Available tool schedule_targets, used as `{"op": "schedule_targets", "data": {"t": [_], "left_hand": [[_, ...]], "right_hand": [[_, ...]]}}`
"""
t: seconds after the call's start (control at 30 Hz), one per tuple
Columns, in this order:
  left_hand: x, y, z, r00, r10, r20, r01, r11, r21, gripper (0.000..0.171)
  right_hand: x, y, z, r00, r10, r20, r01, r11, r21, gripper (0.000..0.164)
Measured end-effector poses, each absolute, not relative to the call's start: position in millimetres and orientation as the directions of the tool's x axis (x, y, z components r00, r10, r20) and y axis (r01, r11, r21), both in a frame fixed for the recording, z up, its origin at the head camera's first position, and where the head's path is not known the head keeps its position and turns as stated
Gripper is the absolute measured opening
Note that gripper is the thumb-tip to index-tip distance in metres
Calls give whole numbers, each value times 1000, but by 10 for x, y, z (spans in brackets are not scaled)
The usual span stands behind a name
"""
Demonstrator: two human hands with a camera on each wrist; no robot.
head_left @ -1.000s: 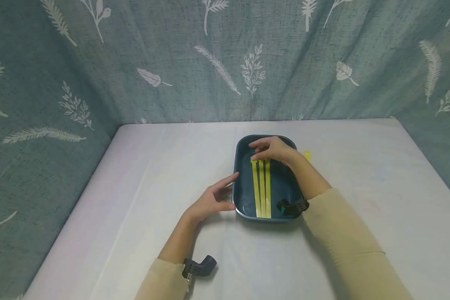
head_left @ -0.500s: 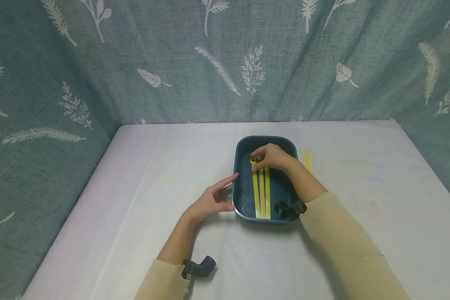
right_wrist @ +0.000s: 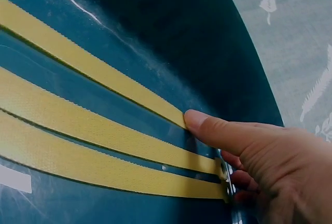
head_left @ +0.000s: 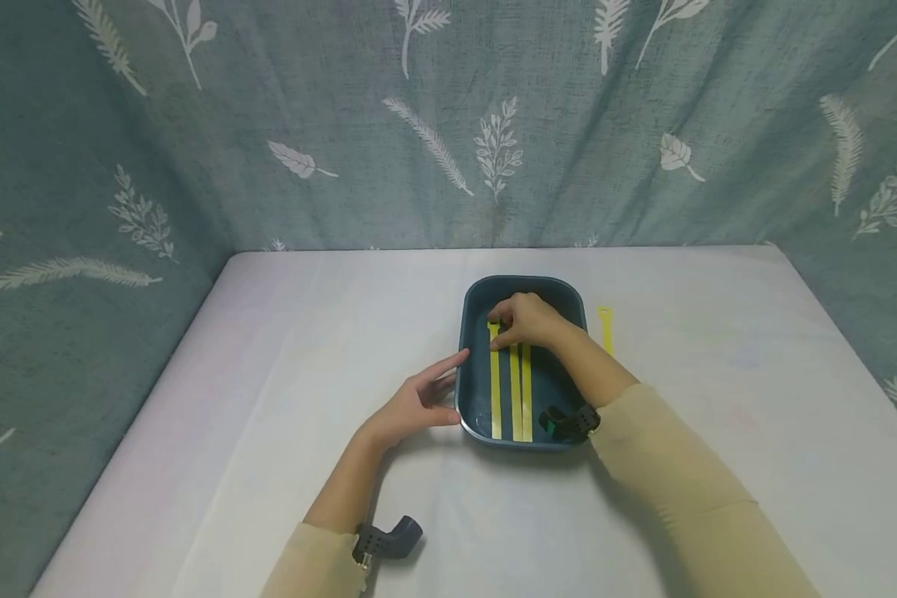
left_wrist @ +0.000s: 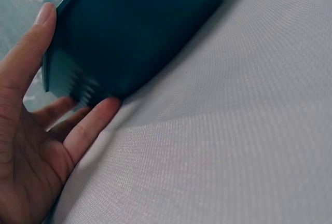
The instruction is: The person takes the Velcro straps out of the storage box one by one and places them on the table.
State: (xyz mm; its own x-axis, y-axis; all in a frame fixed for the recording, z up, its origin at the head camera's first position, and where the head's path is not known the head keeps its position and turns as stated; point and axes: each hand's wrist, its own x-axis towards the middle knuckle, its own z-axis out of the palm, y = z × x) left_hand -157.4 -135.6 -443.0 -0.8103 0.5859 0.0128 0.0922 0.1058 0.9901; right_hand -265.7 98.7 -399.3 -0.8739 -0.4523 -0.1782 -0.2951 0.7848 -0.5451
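A dark teal tray (head_left: pixel 476 390) stands on the white table, with three flat yellow cable ties lying lengthwise in it. My right hand (head_left: pixel 532 321) reaches in from the right and pinches the leftmost cable tie (head_left: pixel 496 394) near its slotted head. Close beside each other lie the middle cable tie (right_wrist: pixel 93 125) and the right cable tie (right_wrist: pixel 104 164); their head ends are partly hidden by the right hand. Outside the tray's left wall, my left hand (head_left: pixel 413 409) touches it with extended fingers and thumb, as the left wrist view (left_wrist: pixel 39 146) also shows.
Another yellow cable tie (head_left: pixel 606 328) lies on the table right of the tray, partly hidden behind the right forearm. A teal leaf-patterned curtain (head_left: pixel 359 166) hangs along the back and sides of the white table (head_left: pixel 306 349).
My right hand has shifted slightly toward me and to the left, and the leftmost cable tie has moved left, away from the other two. The left hand keeps its place at the tray.
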Motion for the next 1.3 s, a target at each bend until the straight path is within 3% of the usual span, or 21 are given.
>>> {"op": "schedule_targets", "data": {"t": [0.43,0.83,1.03,1.3], "left_hand": [[-1571,-1364,-4422,-797,603,42,99,63,993,83],[-1581,-1364,-4437,-786,617,46,84,32,996,85],[-1587,-1366,-4434,-784,620,35,68,29,997,86],[-1592,-1366,-4437,-786,618,30,80,52,995,86]], "right_hand": [[-2619,949,-3997,-850,-511,-124,-353,729,-586,27],[-2598,926,-4001,-817,-572,-74,-346,588,-731,20],[-2597,913,-3970,-825,-561,-65,-228,437,-870,25],[-2614,917,-3953,-856,-517,1,-224,369,-902,35]]}}
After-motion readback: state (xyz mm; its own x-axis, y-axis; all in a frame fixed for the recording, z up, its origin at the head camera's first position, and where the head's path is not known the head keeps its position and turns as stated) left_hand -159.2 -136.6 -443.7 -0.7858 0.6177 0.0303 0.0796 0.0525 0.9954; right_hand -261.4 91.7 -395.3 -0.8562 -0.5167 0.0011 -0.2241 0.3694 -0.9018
